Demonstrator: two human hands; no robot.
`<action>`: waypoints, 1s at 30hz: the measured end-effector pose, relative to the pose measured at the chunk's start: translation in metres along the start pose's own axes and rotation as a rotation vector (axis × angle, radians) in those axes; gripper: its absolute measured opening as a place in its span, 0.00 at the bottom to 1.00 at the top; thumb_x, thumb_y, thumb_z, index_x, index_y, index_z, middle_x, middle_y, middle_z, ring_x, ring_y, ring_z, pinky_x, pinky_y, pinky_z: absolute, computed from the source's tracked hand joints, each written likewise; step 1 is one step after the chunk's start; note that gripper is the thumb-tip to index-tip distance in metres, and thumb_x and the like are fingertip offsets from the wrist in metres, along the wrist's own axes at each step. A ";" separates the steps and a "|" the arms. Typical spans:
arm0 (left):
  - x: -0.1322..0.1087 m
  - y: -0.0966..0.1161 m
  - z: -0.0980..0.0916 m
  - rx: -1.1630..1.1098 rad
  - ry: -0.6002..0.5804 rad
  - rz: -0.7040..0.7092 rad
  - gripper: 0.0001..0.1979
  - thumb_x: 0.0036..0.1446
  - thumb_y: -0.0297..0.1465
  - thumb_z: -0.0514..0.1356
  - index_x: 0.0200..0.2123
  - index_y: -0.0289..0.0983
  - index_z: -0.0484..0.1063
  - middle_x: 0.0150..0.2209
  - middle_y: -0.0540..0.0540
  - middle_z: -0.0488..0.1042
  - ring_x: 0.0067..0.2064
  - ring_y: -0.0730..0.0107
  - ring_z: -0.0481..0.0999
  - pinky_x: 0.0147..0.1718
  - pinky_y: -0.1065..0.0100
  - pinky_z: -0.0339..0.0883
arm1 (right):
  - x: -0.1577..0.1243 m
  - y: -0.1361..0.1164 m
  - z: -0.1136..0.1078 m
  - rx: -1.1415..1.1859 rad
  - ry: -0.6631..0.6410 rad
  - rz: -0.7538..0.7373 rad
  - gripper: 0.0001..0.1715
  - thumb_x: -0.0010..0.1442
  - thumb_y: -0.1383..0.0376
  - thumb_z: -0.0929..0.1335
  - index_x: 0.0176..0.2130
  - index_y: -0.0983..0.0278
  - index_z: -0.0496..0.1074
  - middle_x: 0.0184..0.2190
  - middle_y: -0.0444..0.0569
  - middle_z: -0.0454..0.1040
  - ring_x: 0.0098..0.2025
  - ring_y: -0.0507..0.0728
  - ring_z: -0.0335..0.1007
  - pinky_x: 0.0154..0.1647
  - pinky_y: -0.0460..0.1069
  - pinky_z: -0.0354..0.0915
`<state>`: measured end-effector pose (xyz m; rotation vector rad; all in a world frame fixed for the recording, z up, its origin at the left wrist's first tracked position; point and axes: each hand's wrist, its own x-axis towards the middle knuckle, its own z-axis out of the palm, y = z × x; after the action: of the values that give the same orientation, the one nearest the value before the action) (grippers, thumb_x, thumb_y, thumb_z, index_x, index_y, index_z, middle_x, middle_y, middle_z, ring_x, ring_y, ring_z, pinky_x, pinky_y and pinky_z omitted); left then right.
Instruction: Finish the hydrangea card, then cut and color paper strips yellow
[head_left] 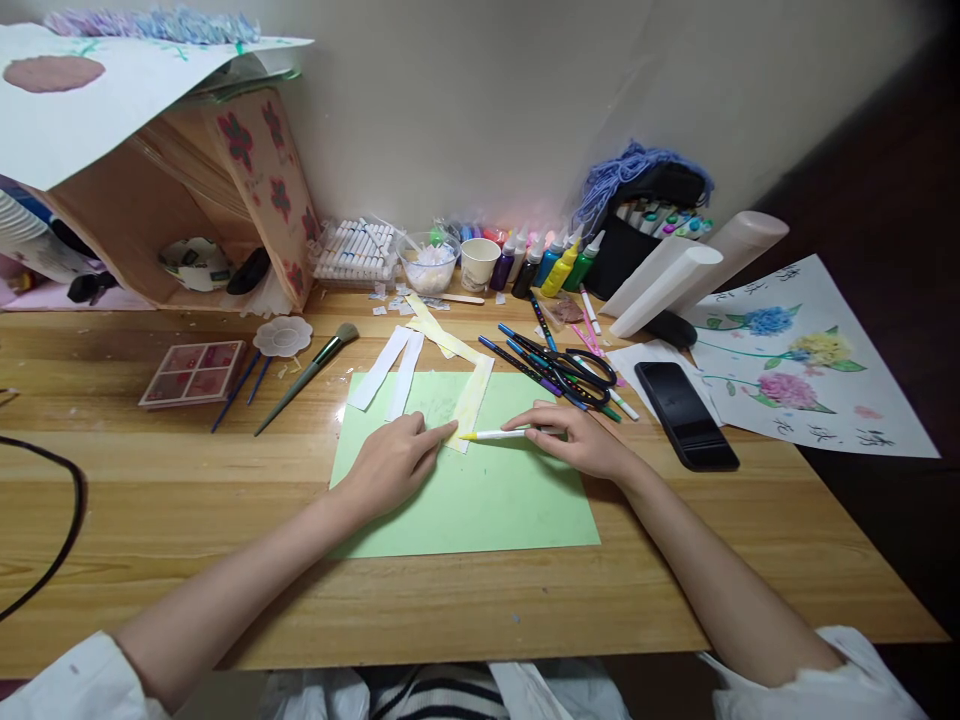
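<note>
White sleeves [82, 682] lie nearest. Over the green sheet [480, 515], fingers of the right hand [583, 442] clamp a yellow-tipped marker [493, 435]; the left hand [390, 465] has index apart, touching the yellow strip [474, 392] across that sheet's far edge.

Landmark: white paper cup [479, 264], upright on wooden table [787, 560]. Just left of cup: clear bowl [429, 268], white contents. Far left of cup: open-fronted box [266, 200], dark-red flowers on side panel. Left of cup and nearer the viewer: large brush [301, 384], flower-shaped dish [282, 337], pink four-section case [193, 374]. Just right of cup: row of capped paint bottles [559, 274]. Farther right of cup: white rolls [666, 294], flower painting [810, 350]. Right of cup and nearer the viewer: black phone [686, 415], lying flat.
</note>
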<state>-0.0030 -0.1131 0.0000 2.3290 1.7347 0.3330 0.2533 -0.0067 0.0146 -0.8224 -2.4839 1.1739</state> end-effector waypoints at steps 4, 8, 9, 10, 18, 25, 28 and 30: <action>0.000 0.000 0.001 0.015 -0.002 -0.001 0.21 0.62 0.29 0.46 0.56 0.46 0.63 0.30 0.47 0.63 0.30 0.69 0.64 0.26 0.70 0.54 | 0.000 -0.002 -0.002 0.010 0.004 -0.006 0.17 0.63 0.59 0.61 0.42 0.62 0.75 0.32 0.49 0.72 0.33 0.54 0.66 0.31 0.45 0.60; 0.000 0.000 0.001 0.023 -0.004 0.000 0.20 0.62 0.29 0.46 0.56 0.46 0.63 0.30 0.47 0.63 0.30 0.69 0.64 0.26 0.70 0.54 | 0.000 -0.002 -0.004 0.002 -0.010 -0.004 0.16 0.63 0.60 0.61 0.41 0.63 0.76 0.32 0.49 0.72 0.32 0.53 0.65 0.31 0.45 0.59; 0.000 0.000 0.001 0.024 -0.005 0.001 0.20 0.62 0.29 0.46 0.56 0.46 0.63 0.30 0.47 0.63 0.30 0.69 0.65 0.26 0.70 0.54 | 0.000 -0.001 -0.005 0.000 -0.009 -0.002 0.16 0.63 0.61 0.61 0.41 0.63 0.76 0.32 0.49 0.73 0.32 0.53 0.66 0.32 0.46 0.59; 0.000 0.000 0.001 0.025 -0.005 0.002 0.20 0.62 0.29 0.46 0.56 0.46 0.63 0.30 0.47 0.63 0.30 0.69 0.65 0.26 0.69 0.54 | 0.000 -0.001 -0.006 0.001 -0.009 -0.001 0.16 0.63 0.61 0.61 0.42 0.63 0.75 0.33 0.49 0.73 0.33 0.53 0.66 0.32 0.46 0.59; 0.000 0.000 0.001 0.034 -0.002 0.009 0.20 0.62 0.29 0.46 0.56 0.46 0.63 0.30 0.47 0.63 0.30 0.69 0.64 0.26 0.69 0.53 | -0.001 0.005 -0.009 0.029 -0.012 0.021 0.16 0.63 0.61 0.61 0.42 0.63 0.76 0.36 0.49 0.75 0.37 0.55 0.69 0.35 0.46 0.61; -0.002 0.002 -0.002 0.133 0.020 0.030 0.20 0.62 0.29 0.45 0.56 0.44 0.62 0.31 0.46 0.65 0.32 0.66 0.65 0.31 0.65 0.55 | -0.003 0.004 -0.006 0.104 0.071 0.062 0.16 0.64 0.60 0.61 0.44 0.60 0.74 0.43 0.50 0.74 0.45 0.57 0.69 0.43 0.48 0.63; -0.001 0.004 -0.003 0.190 0.031 0.028 0.20 0.63 0.30 0.46 0.57 0.43 0.62 0.32 0.45 0.66 0.34 0.63 0.66 0.33 0.63 0.56 | -0.004 0.005 -0.004 0.113 0.137 0.047 0.16 0.64 0.59 0.61 0.44 0.60 0.74 0.41 0.50 0.75 0.44 0.58 0.70 0.44 0.49 0.63; 0.001 0.003 -0.003 0.221 0.051 -0.007 0.20 0.63 0.31 0.46 0.57 0.42 0.61 0.33 0.45 0.67 0.35 0.63 0.66 0.34 0.62 0.56 | -0.004 0.006 -0.001 0.110 0.169 0.043 0.16 0.63 0.58 0.61 0.44 0.60 0.74 0.40 0.50 0.75 0.43 0.58 0.70 0.44 0.50 0.63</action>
<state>-0.0009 -0.1124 0.0037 2.4842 1.8903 0.2109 0.2592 -0.0050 0.0109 -0.9096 -2.2561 1.1903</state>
